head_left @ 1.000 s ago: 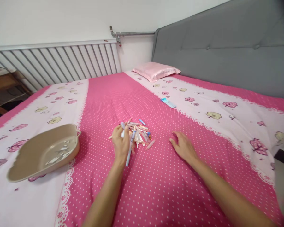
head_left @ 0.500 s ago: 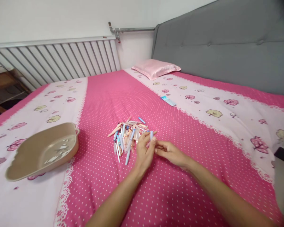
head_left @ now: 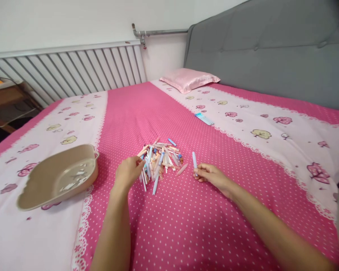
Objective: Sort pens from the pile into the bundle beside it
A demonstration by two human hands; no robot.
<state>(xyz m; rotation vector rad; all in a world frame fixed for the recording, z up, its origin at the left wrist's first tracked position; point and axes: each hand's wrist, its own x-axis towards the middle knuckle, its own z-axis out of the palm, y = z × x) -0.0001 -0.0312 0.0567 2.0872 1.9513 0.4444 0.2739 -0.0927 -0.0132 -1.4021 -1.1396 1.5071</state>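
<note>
Right hand [head_left: 211, 176]: grip pinched on a blue pen [head_left: 194, 160], held upright just right of the pen pile [head_left: 161, 160].
Left hand [head_left: 127, 173]: fingers curled at the pile's left edge; whether this grip holds a pen, I cannot tell.
Pile: mid-bed [head_left: 186, 226].
Beige basin [head_left: 28, 192]: left, apart.

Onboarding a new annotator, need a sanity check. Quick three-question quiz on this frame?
1. True or false: the right hand holds a pen.
2. What does the left hand touch? A) the pile B) a cup C) a phone
3. Fill in: the basin lies to the ___ of the pile.

Key: 1 true; 2 A; 3 left.
</note>
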